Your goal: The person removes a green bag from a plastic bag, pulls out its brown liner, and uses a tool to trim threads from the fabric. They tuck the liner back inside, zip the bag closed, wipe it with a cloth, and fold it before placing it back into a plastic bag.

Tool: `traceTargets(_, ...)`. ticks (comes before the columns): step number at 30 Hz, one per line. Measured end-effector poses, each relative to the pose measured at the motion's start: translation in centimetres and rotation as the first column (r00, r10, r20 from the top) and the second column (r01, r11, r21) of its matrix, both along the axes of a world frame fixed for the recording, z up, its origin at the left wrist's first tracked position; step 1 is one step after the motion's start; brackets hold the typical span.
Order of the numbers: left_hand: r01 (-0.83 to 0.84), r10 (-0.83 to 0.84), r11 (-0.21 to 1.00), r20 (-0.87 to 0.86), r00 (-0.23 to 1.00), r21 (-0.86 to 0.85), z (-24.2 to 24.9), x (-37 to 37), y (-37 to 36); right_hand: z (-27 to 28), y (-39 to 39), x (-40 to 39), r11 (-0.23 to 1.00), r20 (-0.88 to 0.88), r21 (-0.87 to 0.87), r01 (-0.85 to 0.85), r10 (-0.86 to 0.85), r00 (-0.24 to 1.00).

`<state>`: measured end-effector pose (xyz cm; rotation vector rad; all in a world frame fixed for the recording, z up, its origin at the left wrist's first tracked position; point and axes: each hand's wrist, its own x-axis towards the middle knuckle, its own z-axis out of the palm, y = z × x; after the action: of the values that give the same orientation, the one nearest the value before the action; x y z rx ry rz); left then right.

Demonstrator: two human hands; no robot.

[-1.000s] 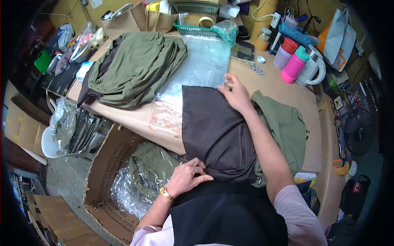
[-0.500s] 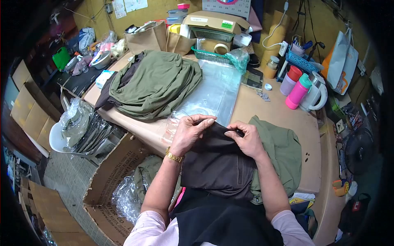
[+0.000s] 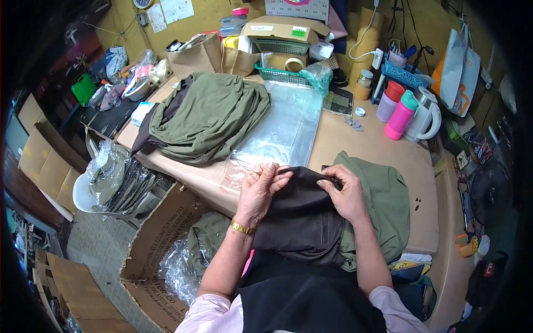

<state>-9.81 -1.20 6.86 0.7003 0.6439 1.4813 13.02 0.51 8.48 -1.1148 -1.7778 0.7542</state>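
A dark brown garment (image 3: 297, 216) with a slit-like pocket seam lies at the table's near edge, its upper edge lifted by both hands. My left hand (image 3: 258, 191) pinches that edge at its left end; a gold watch band (image 3: 242, 228) circles the wrist. My right hand (image 3: 345, 194) grips the same edge farther right, thumb pressed on the cloth. Beside and partly under the brown cloth lies olive green fabric (image 3: 383, 205). Just beyond my left hand are flat clear plastic bags (image 3: 286, 127), and a pile of olive garments (image 3: 208, 119) rests behind on the left.
An open cardboard box (image 3: 150, 266) with plastic-wrapped cloth stands at the lower left, near a white tub (image 3: 84, 194) of bagged items. At the back right are a pink bottle (image 3: 401, 119) and an electric kettle (image 3: 423, 116). A green basket (image 3: 283, 75) sits at the back.
Both hands have shifted along the garment's edge, the right one slightly rightward, widening the stretch between them. My left hand has turned, with more fingers showing. The whole view has tilted slightly.
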Motion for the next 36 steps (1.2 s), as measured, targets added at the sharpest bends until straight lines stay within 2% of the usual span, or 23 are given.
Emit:
traceTargets(2, 0.052, -0.052, 0.999, 0.02, 0.998, 0.0, 0.5, 0.8, -0.5, 2.5, -1.5, -1.6, 0.983, -0.114, 0.129, 0.13, -0.115, 0.987)
traceTargets(4, 0.111, -0.11, 0.994, 0.041, 0.993, -0.001, 1.1, 1.5, -1.1, 3.0, -1.5, -1.8, 0.981, -0.17, 0.125, 0.151, -0.129, 0.977)
traceTargets(6, 0.154, -0.155, 0.988, 0.055, 0.986, 0.024, 1.9, 2.3, -1.6, 2.6, -0.8, -1.2, 0.999, -0.099, -0.001, -0.052, 0.052, 0.994)
traceTargets(8, 0.128, -0.128, 0.992, 0.036, 0.991, 0.015, 1.9, 2.2, -1.7, 2.5, -0.6, -1.2, 0.999, -0.136, -0.032, -0.028, 0.023, 0.99)
traceTargets(10, 0.02, -0.02, 1.0, -0.083, 0.996, 0.007, 1.7, 1.7, -1.8, 2.7, -0.8, -1.1, 0.998, -0.196, -0.055, -0.034, 0.023, 0.98)
traceTargets(11, -0.047, 0.047, 0.999, -0.196, 0.979, 0.006, 1.8, 1.7, -2.2, 2.6, -0.9, -1.1, 0.998, -0.198, -0.055, -0.032, 0.02, 0.98)
traceTargets(12, -0.046, 0.046, 0.999, -0.198, 0.979, 0.006, 2.0, 1.6, -2.3, 2.3, -0.9, -1.2, 0.997, -0.212, -0.062, -0.045, 0.031, 0.977)
traceTargets(14, -0.022, 0.089, 0.992, -0.582, 0.809, 0.121, 2.4, 1.4, -2.5, 1.9, -1.1, -1.4, 0.996, -0.229, -0.071, -0.06, 0.042, 0.972)
traceTargets(16, -0.068, 0.141, 0.986, -0.553, 0.821, 0.15, 2.5, 2.0, -2.3, 1.7, -1.5, -1.8, 0.992, -0.201, -0.056, -0.116, 0.103, 0.974)
traceTargets(17, -0.038, 0.084, 0.995, -0.55, 0.831, 0.094, 1.9, 1.9, -1.9, 1.8, -1.7, -2.0, 0.996, -0.091, -0.034, -0.083, 0.08, 0.993)
traceTargets(18, -0.006, 0.026, 0.999, -0.545, 0.838, 0.039, 1.8, 1.9, -1.7, 1.7, -1.9, -2.1, 0.996, -0.091, -0.035, -0.084, 0.081, 0.993)
traceTargets(20, -0.037, 0.047, 0.999, -0.491, 0.87, 0.029, 2.0, 2.6, -1.9, 1.7, -2.0, -2.1, 0.995, -0.137, -0.038, -0.088, 0.082, 0.987)
traceTargets(22, -0.003, -0.006, 0.999, -0.22, 0.976, -0.038, 0.9, 2.9, -2.0, 1.9, -2.1, -2.1, 0.996, -0.116, -0.028, -0.079, 0.076, 0.99)
traceTargets(23, -0.001, -0.008, 0.999, -0.221, 0.975, -0.041, 0.4, 2.9, -1.9, 1.9, -2.2, -2.1, 0.997, -0.096, -0.017, -0.074, 0.072, 0.993)
traceTargets(25, 0.093, -0.077, 0.989, 0.136, 0.988, -0.114, -0.2, 2.9, -1.9, 1.4, -2.1, -1.9, 0.997, -0.071, -0.004, -0.073, 0.073, 0.995)
traceTargets(27, 0.117, -0.093, 0.987, 0.199, 0.976, -0.114, -0.2, 2.8, -2.4, 1.6, -2.4, -2.0, 0.997, -0.045, 0.011, -0.075, 0.076, 0.996)
traceTargets(28, 0.139, -0.107, 0.984, 0.262, 0.959, -0.107, -0.1, 2.7, -2.4, 2.3, -3.0, -2.2, 0.995, -0.034, 0.089, 0.034, -0.031, 0.999)
traceTargets(29, 0.139, -0.106, 0.984, 0.261, 0.96, -0.108, 0.0, 2.6, -2.4, 3.0, -3.5, -2.2, 0.976, -0.032, 0.165, 0.142, -0.139, 0.99)
traceTargets(30, 0.173, -0.14, 0.981, 0.299, 0.944, -0.086, 0.1, 2.5, -2.4, 3.3, -3.7, -1.9, 0.976, -0.033, 0.164, 0.143, -0.139, 0.99)
traceTargets(31, 0.208, -0.176, 0.976, 0.335, 0.926, -0.061, 0.2, 2.5, -2.3, 3.6, -3.8, -1.4, 0.966, 0.077, 0.224, 0.132, -0.152, 0.985)
traceTargets(32, 0.211, -0.179, 0.976, 0.335, 0.925, -0.061, 0.5, 2.8, -2.4, 4.0, -4.0, -1.0, 0.953, 0.184, 0.28, 0.116, -0.172, 0.968)
traceTargets(35, 0.211, -0.174, 0.972, 0.281, 0.944, -0.104, 1.0, 3.9, -2.4, 5.8, -5.6, -0.9, 0.892, 0.266, 0.44, 0.104, -0.24, 0.934)
traceTargets(36, 0.203, -0.185, 0.978, 0.26, 0.948, -0.042, 0.7, 4.2, -2.3, 6.2, -5.8, -0.8, 0.858, 0.311, 0.507, 0.082, -0.271, 0.911)
